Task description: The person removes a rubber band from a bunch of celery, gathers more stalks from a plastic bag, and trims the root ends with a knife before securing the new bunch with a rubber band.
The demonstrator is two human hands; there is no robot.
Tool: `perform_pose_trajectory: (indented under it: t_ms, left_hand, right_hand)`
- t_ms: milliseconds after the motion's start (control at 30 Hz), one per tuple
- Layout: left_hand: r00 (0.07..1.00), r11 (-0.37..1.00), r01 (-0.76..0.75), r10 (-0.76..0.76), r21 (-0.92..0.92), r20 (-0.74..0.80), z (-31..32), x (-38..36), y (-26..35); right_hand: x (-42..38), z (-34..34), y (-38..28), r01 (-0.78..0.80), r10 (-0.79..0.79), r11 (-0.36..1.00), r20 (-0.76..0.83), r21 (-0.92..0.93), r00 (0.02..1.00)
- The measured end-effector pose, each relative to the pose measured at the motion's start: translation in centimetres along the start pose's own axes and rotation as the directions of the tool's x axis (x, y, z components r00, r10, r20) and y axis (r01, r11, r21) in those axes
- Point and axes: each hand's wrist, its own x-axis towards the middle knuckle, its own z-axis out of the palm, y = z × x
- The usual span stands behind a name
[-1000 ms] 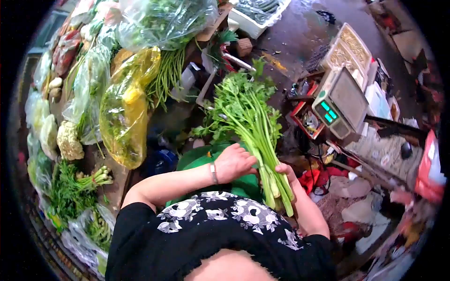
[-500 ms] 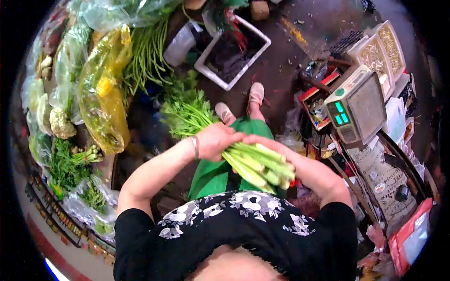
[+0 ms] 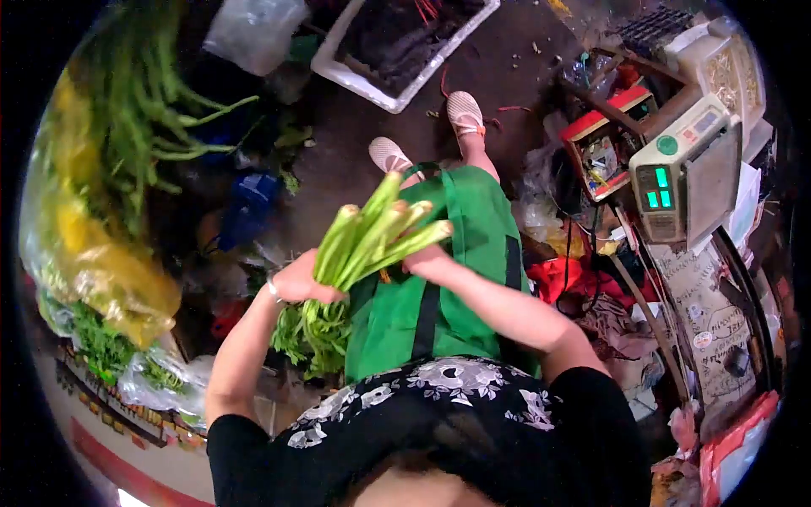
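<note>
My left hand [image 3: 306, 279] is wrapped around a bunch of celery [image 3: 365, 241], with a bracelet at the wrist. The pale cut ends of the stalks fan up and to the right, while the leafy tops hang below the hand over my lap. Close behind the stalk ends is my right hand [image 3: 429, 260], its fingers mostly hidden by the celery. Beneath both hands lies a green apron [image 3: 473, 313] with black straps.
A white foam box [image 3: 390, 103] sits beyond my feet. To the right stands a digital scale [image 3: 684, 169] beside a red-edged box [image 3: 598, 156]. Long beans [image 3: 139, 93] and a yellow bag [image 3: 110, 283] fill the left side, near a blue bag [image 3: 249, 203].
The celery has turned over: its leaves pointed away before and now hang toward me, with the cut ends up. My left hand moved left and my right hand separated from it. The view shifted.
</note>
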Motion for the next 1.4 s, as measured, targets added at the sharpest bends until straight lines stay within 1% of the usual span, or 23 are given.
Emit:
perform_pose_trajectory:
  t_ms: [33, 67, 133, 167, 333, 433, 467, 533, 567, 667, 700, 733, 800, 933, 1000, 1067, 1133, 1167, 1233, 1267, 1300, 1333, 1400]
  left_hand:
    - [1.0, 0.995, 0.016, -0.016, -0.094, -0.006, 0.0, 0.4, -0.6]
    - [0.999, 0.981, 0.033, -0.036, -0.19, -0.011, -0.1, 0.9, -1.4]
    - [0.999, 0.993, 0.036, -0.031, -0.114, 0.038, -1.1, 3.2, -4.5]
    - [0.999, 0.986, 0.039, -0.034, -0.161, 0.035, -0.9, 4.4, -5.6]
    - [0.999, 0.969, 0.054, -0.05, -0.242, 0.02, -0.8, 9.9, -8.5]
    - [0.989, 0.968, 0.028, 0.01, -0.248, 0.15, -1.8, 10.5, -8.2]
    - [0.991, 0.964, 0.02, 0.016, -0.265, 0.132, -1.7, 10.6, -8.3]
    - [0.988, 0.963, -0.086, 0.115, -0.257, 0.103, -1.5, 11.1, -8.6]
    - [0.99, 0.98, -0.082, 0.101, -0.181, 0.1, -1.4, 11.1, -9.1]
    - [0.966, 0.948, -0.202, 0.234, -0.246, 0.108, -1.6, 12.0, -8.0]
    - [0.98, 0.961, -0.134, 0.164, -0.243, 0.108, -1.4, 12.0, -7.5]
    - [0.979, 0.957, -0.164, 0.189, -0.238, 0.082, -1.3, 12.3, -7.9]
    - [0.953, 0.919, -0.281, 0.302, -0.278, 0.034, -0.7, 12.8, -8.9]
    - [0.921, 0.884, -0.389, 0.377, -0.26, -0.097, 0.8, 13.1, -8.5]
    - [0.885, 0.861, -0.458, 0.417, -0.222, -0.208, 2.0, 13.2, -8.5]
    - [0.87, 0.875, -0.468, 0.432, -0.121, -0.238, 4.2, 13.8, -8.8]
    - [0.815, 0.821, -0.555, 0.506, -0.131, -0.281, 7.4, 14.3, -8.5]
    - [0.795, 0.818, -0.57, 0.522, -0.083, -0.31, 8.7, 14.5, -8.6]
    - [0.76, 0.823, -0.567, 0.539, 0.034, -0.364, 10.6, 14.6, -8.4]
    - [0.745, 0.81, -0.585, 0.556, 0.041, -0.369, 7.6, 14.2, -7.9]
    - [0.732, 0.813, -0.577, 0.558, 0.08, -0.39, 8.0, 14.1, -8.1]
    - [0.704, 0.799, -0.598, 0.561, 0.064, -0.436, 7.9, 14.0, -8.0]
    - [0.648, 0.777, -0.612, 0.601, 0.15, -0.467, 8.9, 13.4, -7.5]
  right_hand:
    - [0.0, 0.3, -0.2, -0.03, 0.049, 0.965, 0.069, -0.26, 0.996]
    - [-0.1, 0.1, -0.4, -0.037, 0.117, 0.864, 0.128, -0.502, 0.985]
    - [-0.3, -2.0, -4.7, -0.19, 0.372, 0.82, 0.252, -0.539, 0.893]
    - [-0.9, -2.8, -4.4, -0.155, 0.322, 0.843, 0.254, -0.515, 0.912]
    - [0.0, -6.0, -6.1, -0.186, 0.335, 0.893, 0.329, -0.409, 0.883]
    - [0.7, -7.3, -6.0, -0.138, 0.301, 0.909, 0.388, -0.394, 0.871]
    - [0.9, -7.7, -5.7, -0.15, 0.314, 0.91, 0.403, -0.387, 0.86]
    - [1.2, -8.1, -4.7, -0.138, 0.306, 0.912, 0.419, -0.385, 0.855]
    - [1.5, -8.3, -4.3, -0.136, 0.295, 0.918, 0.414, -0.372, 0.861]
    - [2.4, -8.9, -3.2, -0.098, 0.251, 0.935, 0.44, -0.341, 0.862]
    - [2.7, -9.1, -2.9, -0.084, 0.263, 0.922, 0.454, -0.377, 0.851]
    - [3.0, -9.4, -2.5, -0.055, 0.253, 0.916, 0.464, -0.398, 0.849]
    - [3.3, -10.0, -1.6, 0.02, 0.179, 0.923, 0.474, -0.385, 0.862]
    - [3.7, -10.6, 0.2, 0.233, 0.01, 0.875, 0.498, -0.424, 0.867]
    - [3.7, -10.4, 0.1, 0.279, 0.016, 0.811, 0.497, -0.514, 0.868]
    - [1.9, -11.2, 1.1, 0.463, -0.125, 0.695, 0.542, -0.55, 0.831]
    - [-0.5, -11.7, 2.1, 0.518, -0.234, 0.695, 0.525, -0.498, 0.818]
    - [-1.7, -12.1, 2.4, 0.472, -0.212, 0.733, 0.494, -0.49, 0.843]
    - [-4.3, -13.2, 3.8, 0.605, -0.367, 0.592, 0.49, -0.533, 0.791]
    - [-3.1, -12.2, 2.7, 0.637, -0.431, 0.503, 0.47, -0.584, 0.771]
    - [-4.9, -12.5, 1.9, 0.651, -0.478, 0.399, 0.459, -0.646, 0.749]
    - [-5.5, -12.7, 1.1, 0.678, -0.607, 0.262, 0.429, -0.686, 0.669]
    - [-7.3, -14.5, 0.4, 0.607, -0.714, 0.172, 0.326, -0.776, 0.62]
